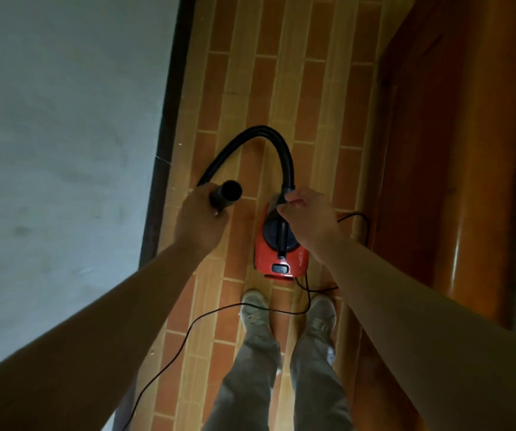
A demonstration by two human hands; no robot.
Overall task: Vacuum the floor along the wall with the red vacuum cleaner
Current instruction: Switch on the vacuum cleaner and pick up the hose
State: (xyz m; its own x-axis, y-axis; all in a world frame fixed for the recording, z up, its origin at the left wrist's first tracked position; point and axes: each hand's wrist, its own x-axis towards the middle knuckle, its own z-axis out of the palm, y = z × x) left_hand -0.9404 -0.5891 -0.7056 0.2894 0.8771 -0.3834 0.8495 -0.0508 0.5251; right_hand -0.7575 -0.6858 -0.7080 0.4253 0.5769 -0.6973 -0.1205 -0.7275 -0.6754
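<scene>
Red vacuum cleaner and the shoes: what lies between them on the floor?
In the head view, only a thin black power cord, looping over bare patterned floor from the red vacuum cleaner toward the shoes.

The right hand (pixel 309 219) covers the front of the red plastic vacuum cleaner (pixel 294 259), so the spot where the black ribbed hose (pixel 262 132) joins the body cannot be seen. The fingers of the left hand (pixel 200 219) are hidden beneath the hose's open end. The thin black power cord (pixel 188 331) slips behind the right forearm and runs off the bottom edge. The mark on the small black switch (pixel 280 269) is too small to read. The grey-trousered legs (pixel 250 368) are cut off at the bottom, the glossy brown wooden door (pixel 468 150) at the top and right
</scene>
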